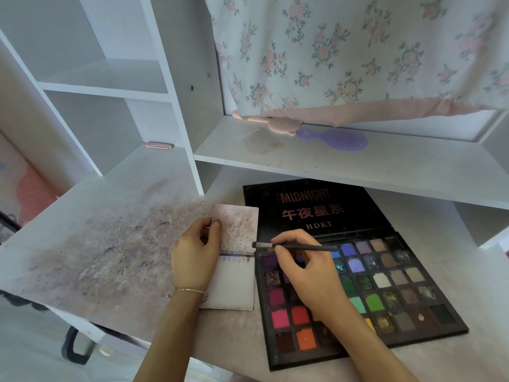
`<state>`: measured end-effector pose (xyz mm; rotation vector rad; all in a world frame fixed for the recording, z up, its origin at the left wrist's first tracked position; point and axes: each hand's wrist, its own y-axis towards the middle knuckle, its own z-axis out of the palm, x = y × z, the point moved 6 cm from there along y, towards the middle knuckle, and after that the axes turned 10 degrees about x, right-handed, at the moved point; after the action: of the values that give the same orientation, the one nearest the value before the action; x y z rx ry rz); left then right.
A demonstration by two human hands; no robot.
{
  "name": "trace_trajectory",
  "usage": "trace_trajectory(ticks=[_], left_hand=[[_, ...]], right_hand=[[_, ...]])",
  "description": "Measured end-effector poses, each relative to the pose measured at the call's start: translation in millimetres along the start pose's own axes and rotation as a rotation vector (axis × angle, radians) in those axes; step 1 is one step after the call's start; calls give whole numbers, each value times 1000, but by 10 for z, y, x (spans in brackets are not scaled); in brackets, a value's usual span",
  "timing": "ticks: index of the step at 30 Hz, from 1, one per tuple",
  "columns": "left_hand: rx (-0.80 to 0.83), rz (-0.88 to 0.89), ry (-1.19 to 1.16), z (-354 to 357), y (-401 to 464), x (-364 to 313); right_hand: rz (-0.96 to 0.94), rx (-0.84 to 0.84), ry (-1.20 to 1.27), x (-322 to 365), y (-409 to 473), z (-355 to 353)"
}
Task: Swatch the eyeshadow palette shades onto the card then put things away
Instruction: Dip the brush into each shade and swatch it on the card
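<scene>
White shelving rises at the far side of a pale desk [115,244] whose top is smudged with purplish powder, and a floral cloth [358,51] hangs over the far shelf, where a lilac brush [334,138] and a pink one [278,123] lie. From the head view, the card [237,260] lies flat near the middle of the desk, just left of the palette [385,293] and touching or nearly touching its edge; it looks like stiff folded paper, the far half speckled with brownish dust, the near half mostly clean apart from a row of faint purple strokes below the crease. The left hand [197,257] rests on the card's left edge, thumb and fingers pinching the far half, probably to keep the light card from sliding under the strokes. The right hand [308,274] hovers over the palette's left columns and grips a slim black brush [292,246] pencil-fashion, its soft tip pointing left toward the card's right edge near the crease, well placed to lay down colour. The palette is a flat black tray of square pans, matte pinks, reds and greens beside glittery ones, its lid [311,208] folded back flat and printed with lettering. Most pans seem unswatched, so I judge the swatching barely begun.
</scene>
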<state>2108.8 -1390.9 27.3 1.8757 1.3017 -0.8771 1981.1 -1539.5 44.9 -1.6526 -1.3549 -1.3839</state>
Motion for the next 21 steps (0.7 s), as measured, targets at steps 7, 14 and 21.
trace_trajectory(ticks=[7,14,21], left_hand=[[15,-36,0,-21,-20,-25],[251,-89,-116,-123,-68,-35],[141,-18,113,-351,-582,36]], right_hand=[[-10,-54,72,49,-46,-104],[18,-111,41,23,-325,-280],[-22,-178,23,6,-491,-285]])
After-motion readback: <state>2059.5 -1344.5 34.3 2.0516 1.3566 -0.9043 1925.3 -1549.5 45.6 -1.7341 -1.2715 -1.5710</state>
